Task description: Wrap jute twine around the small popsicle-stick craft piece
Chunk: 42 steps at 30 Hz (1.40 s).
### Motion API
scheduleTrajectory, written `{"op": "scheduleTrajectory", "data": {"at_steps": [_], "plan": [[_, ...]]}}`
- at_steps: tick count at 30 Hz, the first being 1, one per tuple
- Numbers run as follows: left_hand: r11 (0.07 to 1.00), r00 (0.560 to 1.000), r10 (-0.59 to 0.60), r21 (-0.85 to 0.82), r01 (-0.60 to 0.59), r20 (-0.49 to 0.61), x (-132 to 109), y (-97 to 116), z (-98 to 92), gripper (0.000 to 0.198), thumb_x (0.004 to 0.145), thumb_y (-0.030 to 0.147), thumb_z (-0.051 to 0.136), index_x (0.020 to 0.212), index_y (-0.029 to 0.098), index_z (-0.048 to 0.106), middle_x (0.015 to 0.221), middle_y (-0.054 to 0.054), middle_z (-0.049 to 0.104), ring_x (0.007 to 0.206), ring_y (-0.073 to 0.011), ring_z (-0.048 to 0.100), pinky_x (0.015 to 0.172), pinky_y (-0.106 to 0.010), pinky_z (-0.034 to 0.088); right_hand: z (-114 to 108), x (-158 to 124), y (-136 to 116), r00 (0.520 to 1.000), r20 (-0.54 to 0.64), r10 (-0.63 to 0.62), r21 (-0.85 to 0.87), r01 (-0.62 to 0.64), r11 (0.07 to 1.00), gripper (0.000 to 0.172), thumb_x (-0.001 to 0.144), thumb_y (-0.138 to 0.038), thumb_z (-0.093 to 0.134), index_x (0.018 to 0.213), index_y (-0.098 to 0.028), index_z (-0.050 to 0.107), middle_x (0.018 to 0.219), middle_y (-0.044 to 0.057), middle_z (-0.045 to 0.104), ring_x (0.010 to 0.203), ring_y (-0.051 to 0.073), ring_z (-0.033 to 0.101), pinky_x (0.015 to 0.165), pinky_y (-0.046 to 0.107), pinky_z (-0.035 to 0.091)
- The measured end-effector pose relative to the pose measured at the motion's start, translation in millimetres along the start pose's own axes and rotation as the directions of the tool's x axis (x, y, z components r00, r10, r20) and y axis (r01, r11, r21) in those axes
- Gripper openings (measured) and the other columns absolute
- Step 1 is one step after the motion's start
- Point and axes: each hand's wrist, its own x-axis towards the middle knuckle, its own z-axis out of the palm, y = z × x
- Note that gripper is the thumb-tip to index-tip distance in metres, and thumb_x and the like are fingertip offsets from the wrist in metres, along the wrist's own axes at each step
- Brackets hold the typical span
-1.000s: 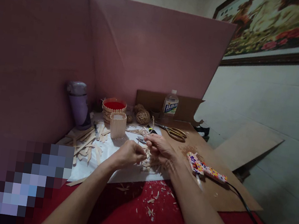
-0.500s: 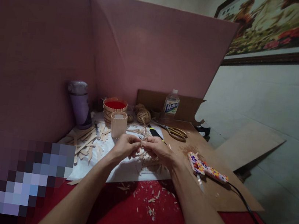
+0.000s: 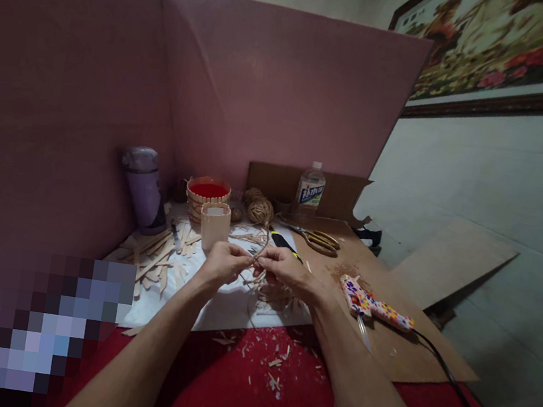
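Note:
A strand of brown twine (image 3: 266, 235) runs down from the twine ball (image 3: 261, 210) to my fingertips. My left hand (image 3: 226, 264) pinches the twine from the left. Close beside it, my right hand (image 3: 285, 269) pinches the same strand, the fingertips of both nearly touching. Loose twine and wood scraps (image 3: 275, 295) lie below the right hand, partly covered by it. Just behind my left hand stands a small cup of pale wooden sticks (image 3: 215, 226). Beyond my right hand lies a black and yellow tool (image 3: 286, 244), partly hidden.
A red-lined stick basket (image 3: 195, 206) and purple bottle (image 3: 146, 189) stand at the back left, near loose wooden sticks (image 3: 155, 258). Gold-handled scissors (image 3: 321, 241) and a flowered glue gun (image 3: 373, 305) with a cord lie on cardboard (image 3: 424, 360) at right. A clear bottle (image 3: 310, 192) stands behind.
Both hands stay close together at the twine. My left fingertips have shifted slightly left, and the strand between the hands now slants more.

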Motion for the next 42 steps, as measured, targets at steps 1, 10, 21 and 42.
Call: {"op": "scheduleTrajectory", "data": {"at_steps": [1,10,21,42], "plan": [[1.0,1.0,-0.016,-0.025,0.016,-0.009,-0.2,0.6,-0.6,0.019,0.054,0.026,0.067,0.055,0.009,0.059,0.033,0.007,0.034,0.027,-0.0012,0.023,0.031,-0.018,0.011,1.2,1.0,0.3,0.999,-0.033,-0.012,-0.02,0.011,1.0,0.013,0.068,-0.024,0.052,0.062,-0.012,0.052,0.058,0.001,0.054,0.041,0.004,0.04,0.039,0.017,0.029],[0.997,0.997,-0.052,-0.06,0.049,-0.049,0.3,1.0,-1.6,0.02,0.052,0.025,0.07,0.054,0.009,0.058,0.033,0.008,0.033,0.027,-0.001,0.024,0.033,-0.018,0.011,-1.0,5.0,7.5,0.994,-0.108,-0.024,-0.171,0.005,0.985,0.009,0.062,-0.017,0.052,0.066,-0.012,0.058,0.06,0.003,0.057,0.051,0.01,0.05,0.046,0.02,0.037],[0.995,0.992,-0.019,-0.102,0.006,-0.125,2.2,-4.3,0.9,0.015,0.055,0.021,0.064,0.053,0.01,0.055,0.034,0.005,0.043,0.026,-0.0011,0.026,0.032,-0.018,0.01,8.4,0.1,-2.7,0.997,-0.064,-0.037,-0.192,0.024,0.981,0.02,0.065,-0.025,0.053,0.049,-0.015,0.047,0.043,-0.004,0.043,0.041,0.006,0.036,0.041,0.019,0.027],[0.941,0.997,-0.045,-0.338,0.02,-0.067,6.6,-9.5,-3.6,0.015,0.059,0.02,0.06,0.055,0.013,0.048,0.041,0.004,0.047,0.027,-0.0015,0.03,0.03,-0.016,0.012,3.7,3.9,10.9,0.815,-0.489,-0.311,-0.601,-0.056,0.797,0.027,0.074,-0.044,0.052,0.065,-0.019,0.059,0.068,0.005,0.057,0.061,0.013,0.047,0.055,0.024,0.03]]}}
